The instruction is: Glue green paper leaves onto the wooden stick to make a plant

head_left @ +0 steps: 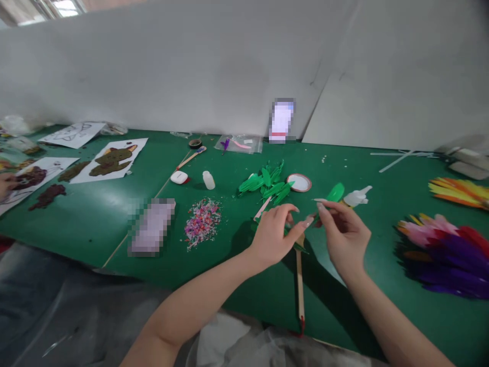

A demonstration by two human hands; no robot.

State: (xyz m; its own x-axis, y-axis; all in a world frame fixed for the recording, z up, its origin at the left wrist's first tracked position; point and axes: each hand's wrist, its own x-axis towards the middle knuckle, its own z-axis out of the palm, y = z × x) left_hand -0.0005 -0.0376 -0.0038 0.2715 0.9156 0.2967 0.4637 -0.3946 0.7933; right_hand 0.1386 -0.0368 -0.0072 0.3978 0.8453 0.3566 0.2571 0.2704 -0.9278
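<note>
My right hand (346, 234) is closed in a pinch on a small green feather (315, 218), of which little shows between the fingertips. Beside it, my left hand (273, 234) has its thumb and forefinger apart, with the thumb tip close to that feather; its other fingers are partly hidden. Below the hands lies a wooden stick (300, 285) with a red end, its upper part bearing green pieces and partly covered. A pile of green feathers (267, 183) lies beyond my left hand. Near it is a round dish of white stuff (299, 182).
A white nozzle bottle (357, 197) and single green feather (336, 192) lie past my right hand. Coloured feathers (451, 255) are at right. Left of me are pink confetti-like bits (202, 221), a blurred phone (153, 227) and a small white bottle (208, 180). Another person's hand (5, 184) works far left.
</note>
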